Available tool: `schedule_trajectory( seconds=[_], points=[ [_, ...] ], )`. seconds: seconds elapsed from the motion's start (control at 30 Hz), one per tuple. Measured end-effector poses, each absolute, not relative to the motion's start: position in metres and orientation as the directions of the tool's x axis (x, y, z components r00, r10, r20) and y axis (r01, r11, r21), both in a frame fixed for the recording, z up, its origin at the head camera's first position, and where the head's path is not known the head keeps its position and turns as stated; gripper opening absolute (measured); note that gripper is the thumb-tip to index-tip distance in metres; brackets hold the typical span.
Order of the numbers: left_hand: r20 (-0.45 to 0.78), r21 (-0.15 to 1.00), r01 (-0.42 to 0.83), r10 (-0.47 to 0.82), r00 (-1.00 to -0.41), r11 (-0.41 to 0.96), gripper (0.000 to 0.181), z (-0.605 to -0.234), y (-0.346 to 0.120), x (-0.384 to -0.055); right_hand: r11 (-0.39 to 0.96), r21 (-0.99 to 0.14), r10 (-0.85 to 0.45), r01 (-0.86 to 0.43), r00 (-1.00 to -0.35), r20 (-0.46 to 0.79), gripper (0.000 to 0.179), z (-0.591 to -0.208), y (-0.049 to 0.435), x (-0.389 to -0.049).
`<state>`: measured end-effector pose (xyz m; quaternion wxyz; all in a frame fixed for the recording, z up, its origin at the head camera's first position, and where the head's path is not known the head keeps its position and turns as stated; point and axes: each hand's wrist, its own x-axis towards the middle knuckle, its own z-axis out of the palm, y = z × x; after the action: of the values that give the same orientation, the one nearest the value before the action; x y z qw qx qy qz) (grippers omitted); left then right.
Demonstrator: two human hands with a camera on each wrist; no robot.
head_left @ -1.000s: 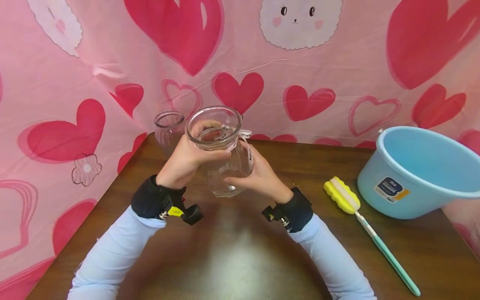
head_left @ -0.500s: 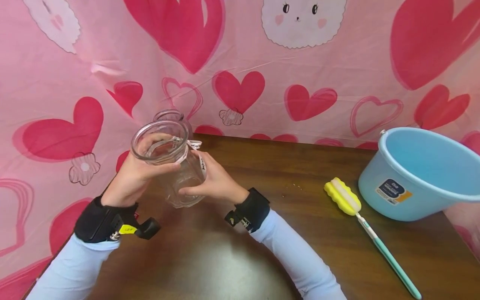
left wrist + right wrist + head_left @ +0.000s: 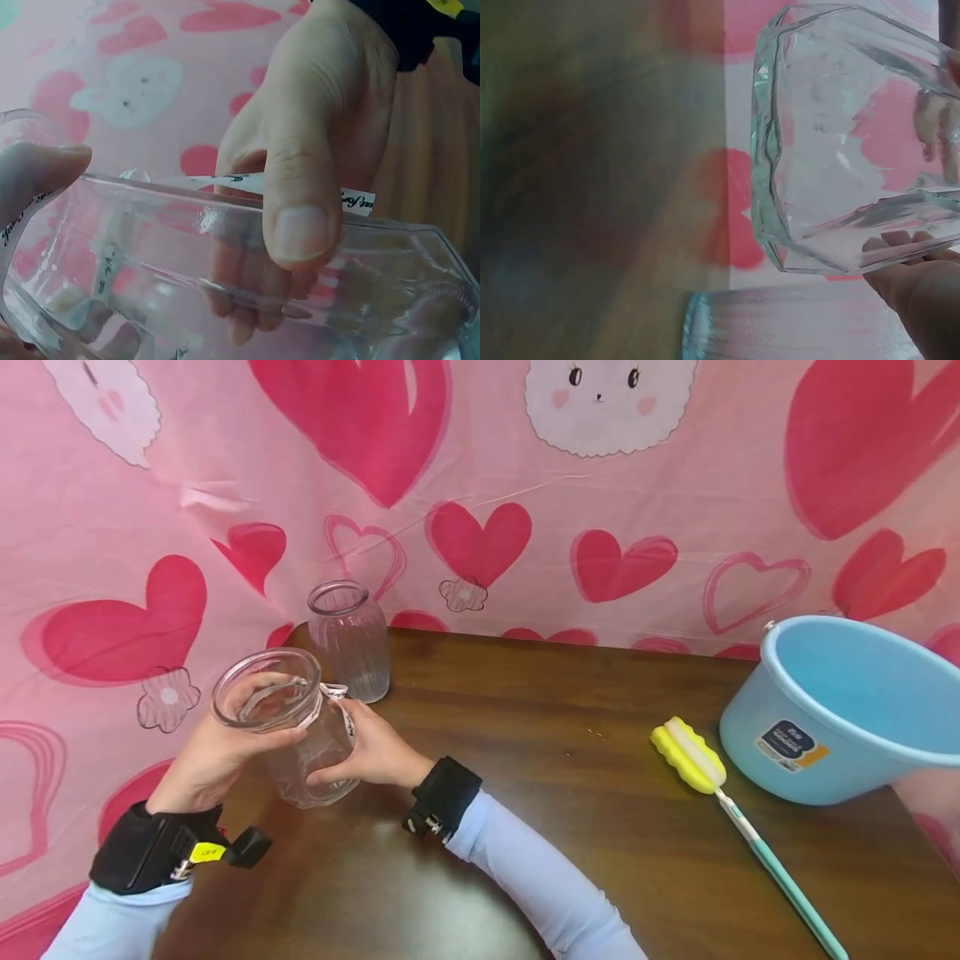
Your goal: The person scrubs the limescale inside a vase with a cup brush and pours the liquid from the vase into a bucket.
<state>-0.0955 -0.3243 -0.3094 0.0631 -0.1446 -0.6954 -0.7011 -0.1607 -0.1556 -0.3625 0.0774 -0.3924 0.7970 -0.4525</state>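
Note:
Both hands hold a clear glass vase [image 3: 288, 768] with a wide round rim and an angular body, tilted a little, at the left of the head view. My left hand [image 3: 217, 747] grips it round the neck, the thumb across the front below the rim. Lower down, my right hand [image 3: 375, 750] holds the side of the body, its thumb on the front. A white ribbon [image 3: 247, 182] with black lettering is tied at the neck. In the right wrist view the vase's thick base [image 3: 769, 150] shows, with the right fingers [image 3: 907, 285] along its side.
A second, ribbed glass vase [image 3: 352, 647] stands at the back left of the wooden table [image 3: 525, 735], just behind the held one. At the right are a light blue bucket [image 3: 810, 727] and a yellow sponge brush [image 3: 688, 756] with a green handle. A pink heart-print cloth [image 3: 487, 460] hangs behind.
Both hands have carried the glass vase left and lower, toward the left side of the table. The ribbed vase behind shows more fully now. Brush and bucket stay put.

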Motion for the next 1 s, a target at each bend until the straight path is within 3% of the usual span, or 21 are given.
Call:
schedule_trajectory(
  seconds=[0.8,0.87,1.0],
  points=[
    [0.248,0.969,0.249,0.075,-0.966,-0.007,0.056,-0.352,-0.336,-0.089,0.405,-0.725,-0.696,-0.558,-0.702,0.151,0.087,-0.393,-0.171,-0.153],
    [0.245,0.968,0.248,0.076,-0.967,0.038,0.058,-0.352,-0.336,-0.088,0.41,-0.726,-0.694,-0.552,-0.705,0.144,0.086,-0.393,-0.17,-0.152],
    [0.208,0.913,0.217,0.064,-0.976,0.345,0.071,-0.351,-0.338,-0.084,0.432,-0.714,-0.696,-0.551,-0.707,0.124,0.087,-0.391,-0.168,-0.151]
  ],
)
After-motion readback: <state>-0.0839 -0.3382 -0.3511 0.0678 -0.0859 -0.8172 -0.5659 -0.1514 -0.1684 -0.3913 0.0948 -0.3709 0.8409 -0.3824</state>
